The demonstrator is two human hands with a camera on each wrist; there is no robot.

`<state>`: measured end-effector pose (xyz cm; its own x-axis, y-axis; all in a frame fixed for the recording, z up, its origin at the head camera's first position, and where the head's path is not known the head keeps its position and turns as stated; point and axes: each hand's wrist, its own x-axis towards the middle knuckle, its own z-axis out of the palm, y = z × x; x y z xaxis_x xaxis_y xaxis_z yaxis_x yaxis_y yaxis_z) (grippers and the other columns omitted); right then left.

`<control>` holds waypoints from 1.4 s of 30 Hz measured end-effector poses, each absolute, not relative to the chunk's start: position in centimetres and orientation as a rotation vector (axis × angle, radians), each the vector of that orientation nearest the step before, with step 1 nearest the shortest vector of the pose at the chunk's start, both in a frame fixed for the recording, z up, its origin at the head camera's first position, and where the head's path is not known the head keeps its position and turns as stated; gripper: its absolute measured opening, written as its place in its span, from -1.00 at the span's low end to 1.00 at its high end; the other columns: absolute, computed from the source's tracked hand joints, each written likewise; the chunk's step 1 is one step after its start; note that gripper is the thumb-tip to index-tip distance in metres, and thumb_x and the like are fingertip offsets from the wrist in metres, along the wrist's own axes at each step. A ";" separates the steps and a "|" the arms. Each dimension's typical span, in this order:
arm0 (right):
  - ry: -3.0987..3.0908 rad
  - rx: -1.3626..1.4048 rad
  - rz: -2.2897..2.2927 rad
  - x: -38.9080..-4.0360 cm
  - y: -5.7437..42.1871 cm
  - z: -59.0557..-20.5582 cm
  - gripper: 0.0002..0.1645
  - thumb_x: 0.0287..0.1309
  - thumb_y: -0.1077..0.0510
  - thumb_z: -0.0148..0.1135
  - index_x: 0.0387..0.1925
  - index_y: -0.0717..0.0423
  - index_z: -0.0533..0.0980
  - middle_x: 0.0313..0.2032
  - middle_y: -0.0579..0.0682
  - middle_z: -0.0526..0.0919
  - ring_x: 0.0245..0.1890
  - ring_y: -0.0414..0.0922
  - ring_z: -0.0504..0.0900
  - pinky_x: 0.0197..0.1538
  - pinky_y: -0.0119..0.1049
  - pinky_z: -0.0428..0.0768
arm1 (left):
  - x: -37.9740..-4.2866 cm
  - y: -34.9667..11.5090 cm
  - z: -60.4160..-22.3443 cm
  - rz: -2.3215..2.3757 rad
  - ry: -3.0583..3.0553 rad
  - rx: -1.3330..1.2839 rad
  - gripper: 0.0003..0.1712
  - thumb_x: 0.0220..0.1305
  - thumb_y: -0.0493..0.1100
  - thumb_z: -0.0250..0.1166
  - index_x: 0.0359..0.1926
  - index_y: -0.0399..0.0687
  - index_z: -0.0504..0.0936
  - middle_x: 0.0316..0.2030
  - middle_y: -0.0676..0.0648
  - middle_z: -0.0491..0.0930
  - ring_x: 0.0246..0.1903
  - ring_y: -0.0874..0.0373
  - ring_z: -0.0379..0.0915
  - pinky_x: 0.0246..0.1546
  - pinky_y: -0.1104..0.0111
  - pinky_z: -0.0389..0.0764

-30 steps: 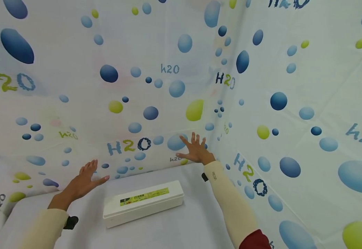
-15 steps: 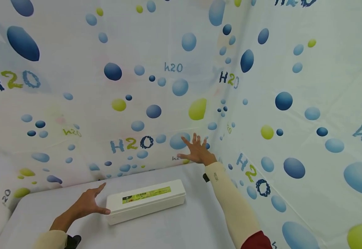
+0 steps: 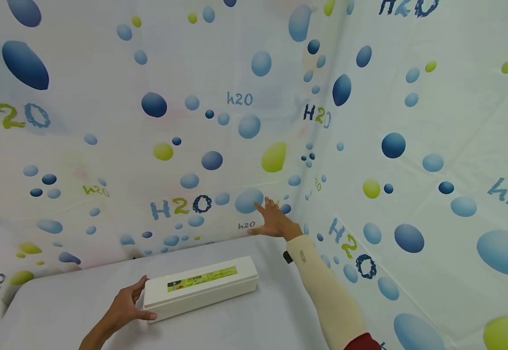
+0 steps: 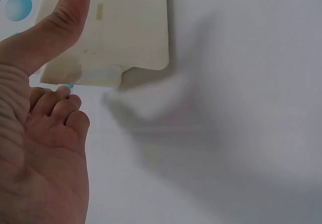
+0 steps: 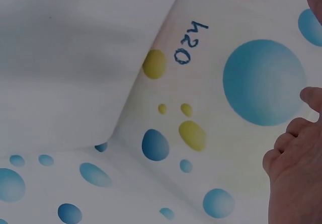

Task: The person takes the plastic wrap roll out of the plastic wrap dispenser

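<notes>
A long white lidded box [image 3: 201, 287] with a yellow-green label lies slantwise on the white table. My left hand [image 3: 125, 305] is at its left end, thumb at the near side and fingers round the far corner. In the left wrist view, the thumb [image 4: 55, 27] overlaps the pale end of the box [image 4: 126, 27], with the other fingers bent below it. Beyond the box to the right, my right hand [image 3: 276, 221] is raised near the table's far right corner, fingers spread and holding nothing. Only part of that hand [image 5: 297, 168] shows in the right wrist view.
The table [image 3: 61, 301] stands against a back wall sheet [image 3: 118, 121] printed with blue and green bubbles and "H2O". A similar sheet [image 3: 433, 121] runs along the right side, meeting it in a corner.
My left hand has come down from above the table's left part to the left end of the box. The right hand stays at the far right, its fingers tilted slightly forward.
</notes>
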<state>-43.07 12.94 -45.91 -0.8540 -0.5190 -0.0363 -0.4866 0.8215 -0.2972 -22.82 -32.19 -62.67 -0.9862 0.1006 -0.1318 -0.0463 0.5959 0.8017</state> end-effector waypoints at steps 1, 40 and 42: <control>2.881 -0.798 -0.438 -43.0 12.9 -46.0 0.32 0.30 -0.47 0.36 0.80 -0.03 -0.04 0.76 0.38 -0.25 0.77 0.33 -0.21 0.73 0.42 0.10 | -22.9 -32.1 -62.9 1.366 2.648 0.024 0.53 0.02 0.00 0.80 0.61 -0.68 -0.04 0.59 -0.59 0.05 0.54 -0.53 0.18 0.45 -0.06 0.57; 2.679 -0.930 -0.243 -37.9 9.3 -56.1 0.46 -0.23 -0.27 0.87 0.67 -0.01 0.31 0.66 0.00 0.37 0.60 0.07 0.41 0.68 0.00 0.43 | -22.4 -30.7 -67.7 1.728 2.456 -0.369 0.24 0.26 -0.16 0.65 0.63 -0.59 0.03 0.59 -0.53 0.15 0.57 -0.42 0.24 0.35 0.35 0.69; 2.683 -0.941 -0.213 -37.8 9.1 -56.3 0.47 -0.26 -0.25 0.89 0.66 -0.01 0.33 0.64 0.00 0.40 0.57 0.05 0.44 0.66 -0.04 0.46 | -22.4 -30.7 -67.9 1.720 2.461 -0.368 0.25 0.26 -0.14 0.65 0.63 -0.60 0.03 0.58 -0.54 0.14 0.57 -0.43 0.22 0.35 0.34 0.69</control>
<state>-37.76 9.11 -56.28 -0.7447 -0.6297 -0.2212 -0.5869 0.7756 -0.2322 -22.43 -30.69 -67.93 -0.9636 -0.1314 -0.2327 -0.2637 0.3260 0.9078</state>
